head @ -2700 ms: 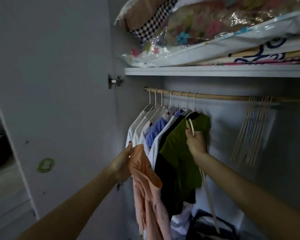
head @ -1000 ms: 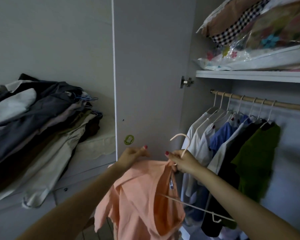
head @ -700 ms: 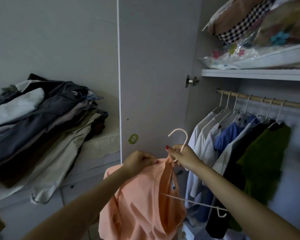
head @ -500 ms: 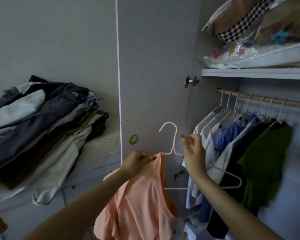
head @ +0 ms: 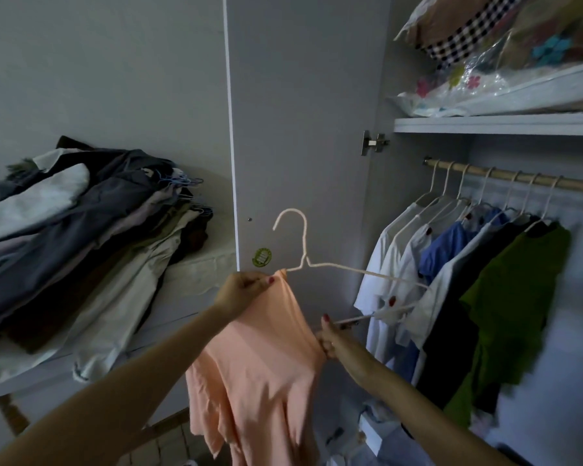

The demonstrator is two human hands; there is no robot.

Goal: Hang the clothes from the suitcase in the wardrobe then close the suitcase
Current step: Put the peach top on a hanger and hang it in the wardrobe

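A peach shirt (head: 263, 358) hangs in front of the open wardrobe door (head: 300, 129), partly threaded onto a pale wire hanger (head: 304, 250) whose hook points up. My left hand (head: 241, 290) pinches the shirt's top edge next to the hanger's neck. My right hand (head: 330, 338) grips the shirt's right side together with the hanger's lower bar. The hanger's right shoulder sticks out bare toward the wardrobe. The suitcase is out of view.
A wooden rail (head: 505, 178) carries several hung shirts, white (head: 387, 264), blue (head: 441, 250), black and green (head: 515, 297). Bagged bedding (head: 505, 62) lies on the shelf (head: 495, 124) above. A heap of folded clothes (head: 81, 237) sits on a surface at the left.
I pulled the hanger away from the rail and turned left. The hanger went into the peach shirt, its hook now upright; my right hand dropped from the hook to the shirt's side.
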